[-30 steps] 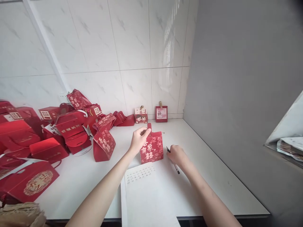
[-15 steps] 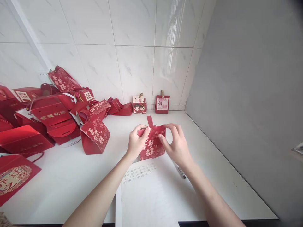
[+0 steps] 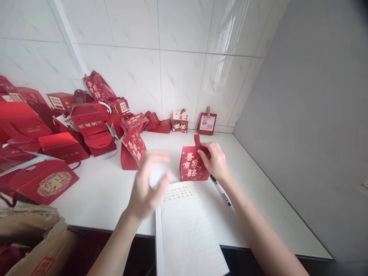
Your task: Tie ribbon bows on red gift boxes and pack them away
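Note:
A red gift box (image 3: 192, 168) with pale gold characters stands upright on the white table, its strap handle (image 3: 197, 141) sticking up. At the box's top right, my right hand (image 3: 214, 159) pinches the upper edge by the strap. My left hand (image 3: 149, 184) is off the box, blurred by motion, with thumb and fingers apart and nothing between them. Just behind it stands another red box (image 3: 133, 151) of the same pattern, partly hidden by the fingers. In front of the held box lies a notepad (image 3: 189, 230) with handwritten rows at its top.
A pen (image 3: 222, 193) lies right of the notepad. Many red boxes (image 3: 92, 126) are heaped at the left. Two small boxes, one with cartoon figures (image 3: 180, 124) and one pink-fronted (image 3: 207, 123), stand by the tiled wall. A torn cardboard carton (image 3: 54, 245) sits below the table's front left edge.
My left hand has let go of the box and moved left. The box now stands closed at the top, with my right hand on it. The view has turned left, bringing the carton in.

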Available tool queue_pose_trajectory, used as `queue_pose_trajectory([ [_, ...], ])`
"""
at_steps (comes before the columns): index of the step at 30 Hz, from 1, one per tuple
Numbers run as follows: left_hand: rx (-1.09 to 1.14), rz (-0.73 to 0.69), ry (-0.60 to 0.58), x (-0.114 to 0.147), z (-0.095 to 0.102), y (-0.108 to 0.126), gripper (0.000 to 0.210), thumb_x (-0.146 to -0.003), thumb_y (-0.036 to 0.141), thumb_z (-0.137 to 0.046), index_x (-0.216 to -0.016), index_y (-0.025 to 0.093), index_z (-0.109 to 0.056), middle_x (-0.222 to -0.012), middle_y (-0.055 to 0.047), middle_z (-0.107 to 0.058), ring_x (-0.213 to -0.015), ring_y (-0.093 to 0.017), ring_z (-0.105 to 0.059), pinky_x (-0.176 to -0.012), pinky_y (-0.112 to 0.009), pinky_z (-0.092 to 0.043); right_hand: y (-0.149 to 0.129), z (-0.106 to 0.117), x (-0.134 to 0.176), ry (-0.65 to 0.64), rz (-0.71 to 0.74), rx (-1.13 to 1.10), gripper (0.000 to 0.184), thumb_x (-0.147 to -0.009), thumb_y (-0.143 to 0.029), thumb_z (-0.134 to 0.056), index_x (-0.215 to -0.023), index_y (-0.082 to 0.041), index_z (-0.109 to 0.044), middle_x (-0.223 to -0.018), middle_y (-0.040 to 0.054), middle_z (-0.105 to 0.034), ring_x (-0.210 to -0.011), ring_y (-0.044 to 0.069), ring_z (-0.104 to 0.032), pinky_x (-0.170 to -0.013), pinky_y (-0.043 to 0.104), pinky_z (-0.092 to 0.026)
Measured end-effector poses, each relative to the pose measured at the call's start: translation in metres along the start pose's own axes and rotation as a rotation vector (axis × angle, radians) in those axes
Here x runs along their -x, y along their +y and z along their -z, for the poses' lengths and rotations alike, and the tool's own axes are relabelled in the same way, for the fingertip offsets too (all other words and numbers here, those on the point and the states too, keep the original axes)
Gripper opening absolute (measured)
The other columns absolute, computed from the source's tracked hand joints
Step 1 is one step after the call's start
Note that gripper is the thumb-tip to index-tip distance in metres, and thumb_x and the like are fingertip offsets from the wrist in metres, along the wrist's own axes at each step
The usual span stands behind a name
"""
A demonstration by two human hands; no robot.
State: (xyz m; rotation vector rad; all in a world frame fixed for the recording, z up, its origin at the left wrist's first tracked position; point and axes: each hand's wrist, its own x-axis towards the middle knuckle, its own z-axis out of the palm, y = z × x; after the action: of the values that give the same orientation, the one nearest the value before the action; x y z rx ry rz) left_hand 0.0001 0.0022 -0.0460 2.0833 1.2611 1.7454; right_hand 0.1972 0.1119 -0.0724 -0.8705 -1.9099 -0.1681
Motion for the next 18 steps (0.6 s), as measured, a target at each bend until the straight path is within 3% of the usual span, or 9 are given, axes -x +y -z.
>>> queue_pose_trajectory([
  [2,-0.054,0.075,-0.584,0.031,0.011,0.013,0.033,-0.082,0.044,-0.053,-0.110,0.028,-0.057,-0.127,-0.005,-0.050,-0.124,-0.028,-0.040,-0.102,-0.045,-0.035,0.000,-0.001,0.003,0.043,0.018,0.038,0.011,-0.087,-0.020,-0.050,-0.096,-0.019,-0.056,-0.080,0.0045,-0.059,-0.077,0.020,-0.050,-0.067,0.031,-0.046],
  [3,-0.084,0.111,-0.808,0.045,0.010,0.015,0.043,-0.079,0.050,-0.055,-0.117,0.031,-0.054,-0.135,-0.003,-0.046,-0.130,-0.031,-0.033,-0.105,-0.049,-0.029,0.000,0.000,0.003,0.065,0.025,0.058,0.011,-0.087,-0.020,-0.050,-0.096,-0.019,-0.056,-0.080,0.0044,-0.059,-0.078,0.020,-0.051,-0.068,0.032,-0.046],
  [5,-0.142,0.158,-1.061,0.062,-0.001,0.014,0.063,-0.073,0.059,-0.057,-0.129,0.034,-0.045,-0.144,-0.002,-0.035,-0.136,-0.035,-0.019,-0.108,-0.057,-0.017,0.002,0.006,-0.001,0.142,0.036,0.096,0.011,-0.087,-0.019,-0.051,-0.097,-0.020,-0.056,-0.081,0.0044,-0.059,-0.079,0.020,-0.051,-0.069,0.032,-0.046],
  [7,-0.179,0.146,-1.107,0.066,-0.023,0.007,0.070,-0.071,0.060,-0.058,-0.133,0.033,-0.041,-0.146,-0.003,-0.032,-0.137,-0.036,-0.014,-0.107,-0.060,-0.012,0.005,0.015,-0.011,0.264,0.026,0.139,0.012,-0.086,-0.020,-0.051,-0.097,-0.020,-0.056,-0.083,0.0046,-0.059,-0.079,0.020,-0.051,-0.068,0.033,-0.046],
  [10,-0.155,0.000,-1.096,0.055,-0.066,0.000,0.063,-0.072,0.054,-0.060,-0.128,0.030,-0.046,-0.142,-0.005,-0.039,-0.135,-0.034,-0.021,-0.107,-0.057,-0.016,0.011,0.028,-0.025,0.399,0.011,0.190,0.013,-0.087,-0.023,-0.051,-0.098,-0.020,-0.056,-0.082,0.0043,-0.058,-0.077,0.020,-0.051,-0.066,0.033,-0.046],
  [13,-0.172,-0.140,-1.108,0.036,-0.104,0.003,0.060,-0.072,0.055,-0.059,-0.122,0.023,-0.052,-0.138,-0.010,-0.043,-0.132,-0.038,-0.026,-0.102,-0.060,-0.022,0.018,0.029,-0.025,0.366,0.051,0.185,0.014,-0.088,-0.023,-0.049,-0.099,-0.020,-0.056,-0.082,0.0052,-0.057,-0.078,0.021,-0.050,-0.068,0.035,-0.046],
  [15,-0.190,-0.194,-1.103,0.021,-0.117,0.008,0.047,-0.070,0.049,-0.063,-0.105,0.019,-0.062,-0.120,-0.013,-0.058,-0.117,-0.038,-0.046,-0.094,-0.055,-0.035,0.022,0.021,-0.016,0.275,0.073,0.151,0.015,-0.088,-0.022,-0.047,-0.100,-0.019,-0.056,-0.082,0.0059,-0.057,-0.078,0.021,-0.049,-0.068,0.035,-0.046],
  [17,-0.134,-0.218,-0.940,0.004,-0.121,0.011,0.022,-0.073,0.037,-0.060,-0.083,0.018,-0.064,-0.091,-0.008,-0.067,-0.089,-0.027,-0.062,-0.081,-0.041,-0.047,0.022,0.009,-0.006,0.168,0.058,0.112,0.019,-0.090,-0.021,-0.043,-0.103,-0.019,-0.056,-0.082,0.0066,-0.057,-0.078,0.021,-0.049,-0.069,0.036,-0.046],
  [18,-0.088,-0.224,-0.771,-0.006,-0.120,0.010,0.014,-0.077,0.030,-0.055,-0.076,0.018,-0.062,-0.081,-0.006,-0.066,-0.078,-0.021,-0.062,-0.075,-0.035,-0.048,0.021,0.004,-0.002,0.118,0.052,0.090,0.022,-0.090,-0.022,-0.041,-0.106,-0.019,-0.056,-0.084,0.0070,-0.057,-0.079,0.022,-0.049,-0.070,0.037,-0.046],
])
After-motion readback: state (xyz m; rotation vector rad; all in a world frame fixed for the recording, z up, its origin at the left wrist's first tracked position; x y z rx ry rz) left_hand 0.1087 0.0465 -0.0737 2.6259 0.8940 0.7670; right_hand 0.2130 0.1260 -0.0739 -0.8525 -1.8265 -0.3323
